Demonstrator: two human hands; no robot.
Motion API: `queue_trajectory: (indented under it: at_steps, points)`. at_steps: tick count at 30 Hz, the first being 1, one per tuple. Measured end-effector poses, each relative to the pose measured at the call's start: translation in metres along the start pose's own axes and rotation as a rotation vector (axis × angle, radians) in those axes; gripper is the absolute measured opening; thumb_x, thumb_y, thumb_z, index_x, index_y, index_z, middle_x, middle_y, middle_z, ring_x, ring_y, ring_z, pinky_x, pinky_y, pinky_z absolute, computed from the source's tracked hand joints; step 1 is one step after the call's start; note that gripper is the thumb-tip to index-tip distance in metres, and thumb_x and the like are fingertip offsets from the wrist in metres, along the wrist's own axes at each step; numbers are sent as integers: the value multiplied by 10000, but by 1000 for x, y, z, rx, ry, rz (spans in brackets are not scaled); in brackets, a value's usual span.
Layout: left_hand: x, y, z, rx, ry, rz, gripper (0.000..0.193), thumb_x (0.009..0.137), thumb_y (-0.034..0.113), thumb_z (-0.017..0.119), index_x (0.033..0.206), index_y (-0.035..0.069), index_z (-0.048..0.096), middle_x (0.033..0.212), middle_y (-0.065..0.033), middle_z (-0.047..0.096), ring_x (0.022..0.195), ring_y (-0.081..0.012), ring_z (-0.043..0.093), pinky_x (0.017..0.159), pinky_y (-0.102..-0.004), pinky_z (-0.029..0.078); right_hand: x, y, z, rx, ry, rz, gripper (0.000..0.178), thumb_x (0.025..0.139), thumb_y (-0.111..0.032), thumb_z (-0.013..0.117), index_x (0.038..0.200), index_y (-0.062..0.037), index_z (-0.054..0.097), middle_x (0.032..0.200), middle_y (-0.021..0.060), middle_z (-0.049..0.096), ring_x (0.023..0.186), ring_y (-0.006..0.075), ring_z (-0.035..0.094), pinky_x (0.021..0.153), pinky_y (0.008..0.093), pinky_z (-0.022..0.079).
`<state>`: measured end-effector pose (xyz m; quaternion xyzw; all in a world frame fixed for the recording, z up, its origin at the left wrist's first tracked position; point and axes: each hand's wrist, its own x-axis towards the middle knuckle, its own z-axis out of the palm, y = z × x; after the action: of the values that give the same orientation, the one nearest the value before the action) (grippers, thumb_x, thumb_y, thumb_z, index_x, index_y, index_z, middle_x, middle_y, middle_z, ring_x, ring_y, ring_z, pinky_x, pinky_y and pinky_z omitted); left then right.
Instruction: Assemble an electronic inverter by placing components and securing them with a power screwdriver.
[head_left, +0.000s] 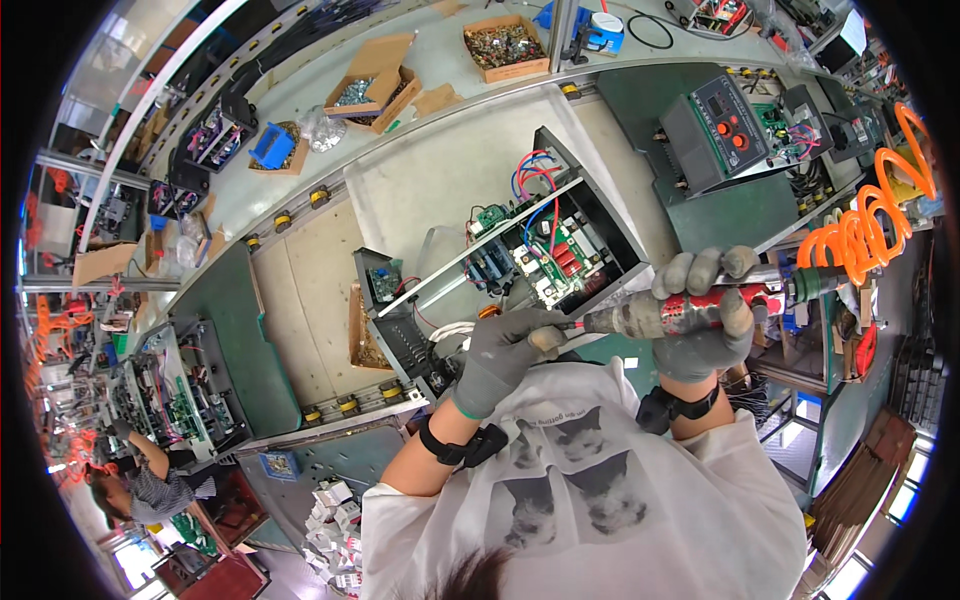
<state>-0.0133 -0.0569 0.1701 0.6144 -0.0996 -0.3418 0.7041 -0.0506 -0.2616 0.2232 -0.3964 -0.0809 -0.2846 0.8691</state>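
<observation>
In a grey glove, my right hand (705, 315) is wrapped round a red and grey air screwdriver (640, 316), held level with its bit pointing left. My left hand (500, 365), also gloved, is closed in a pinch at the tip of the bit. Whatever lies between those fingertips is too small to make out. Just beyond both hands, an open black metal case (625, 235) rests on the bench. Inside it are a green circuit board (565, 262) with red parts, blue capacitors and red and blue wires.
An orange coiled air hose (875, 215) runs from the screwdriver's rear. At the far right stands a finished-looking grey machine (715, 130) with orange knobs. Boxes of screws (503, 48) and a blue scoop (272, 146) sit along the back. Another person (150, 480) works at the left.
</observation>
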Motion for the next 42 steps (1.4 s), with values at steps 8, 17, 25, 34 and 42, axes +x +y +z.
queue_trajectory:
  at_steps: [8, 17, 25, 34, 42]
  points:
    - [28, -5, 14, -8, 69, 61, 231, 823, 106, 635, 1023, -6, 658, 851, -59, 654, 751, -98, 594, 678, -241, 480, 8, 1, -18, 85, 123, -84, 290, 815, -147, 572, 1069, -44, 477, 784, 146, 545, 691, 288, 551, 633, 413, 469]
    - [120, -34, 0, 788, 128, -407, 402, 862, 358, 539, 743, -5, 665, 669, -151, 642, 654, -279, 630, 647, -353, 497, 15, -7, -43, -89, 283, -87, 251, 826, -186, 592, 1027, -67, 500, 799, 113, 546, 735, 252, 528, 656, 383, 455]
    - [129, -41, -9, -128, 148, -561, 288, 885, 222, 563, 664, 38, 573, 558, -14, 514, 467, -86, 450, 376, -265, 349, 19, -3, -67, -123, 362, -81, 264, 794, -160, 614, 1007, -58, 497, 794, 120, 550, 708, 272, 545, 641, 388, 467]
    - [143, -53, 18, 249, 298, -313, 289, 819, 242, 610, 618, 35, 592, 550, -54, 542, 464, -172, 472, 471, -305, 376, 32, 13, -74, -100, 432, -78, 255, 768, -127, 606, 986, -42, 504, 755, 139, 563, 670, 292, 571, 614, 397, 491]
    - [161, -55, 29, 961, 434, -237, 265, 827, 346, 585, 834, 92, 661, 735, -132, 650, 718, -330, 624, 670, -405, 485, 48, 34, -82, -119, 396, -62, 249, 752, -68, 596, 981, -46, 500, 772, 144, 577, 698, 281, 577, 655, 407, 486]
